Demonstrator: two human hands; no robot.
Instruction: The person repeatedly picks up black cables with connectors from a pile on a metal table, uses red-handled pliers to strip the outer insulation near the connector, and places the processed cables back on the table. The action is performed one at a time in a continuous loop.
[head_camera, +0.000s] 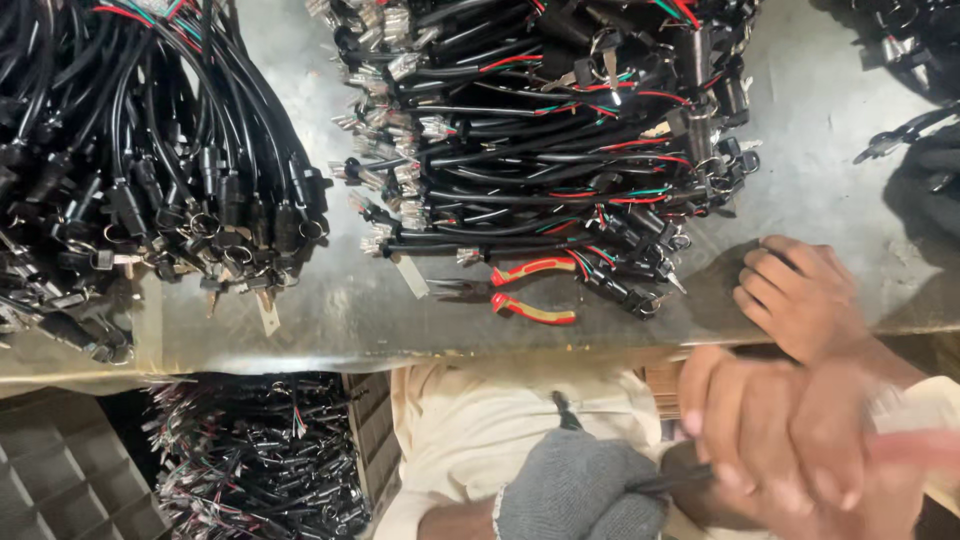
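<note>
My left hand (580, 490) wears a grey knit glove and sits low over my cream shirt (480, 430). It is closed on a thin black cable (672, 481) that runs right into my right hand (780, 440). That hand is bare and blurred, with its fingers curled round the same cable. Just above it a third bare hand (800, 295) rests fingers-down on the metal table's front edge (330, 335); its forearm leads off to the right and I cannot tell whose it is.
A large heap of black wire harnesses (540, 130) with red and green leads covers the table's middle, and another bundle (150, 170) lies at the left. Red-and-yellow-handled pliers (520, 290) lie near the front edge. A crate of more harnesses (260, 460) stands below the table.
</note>
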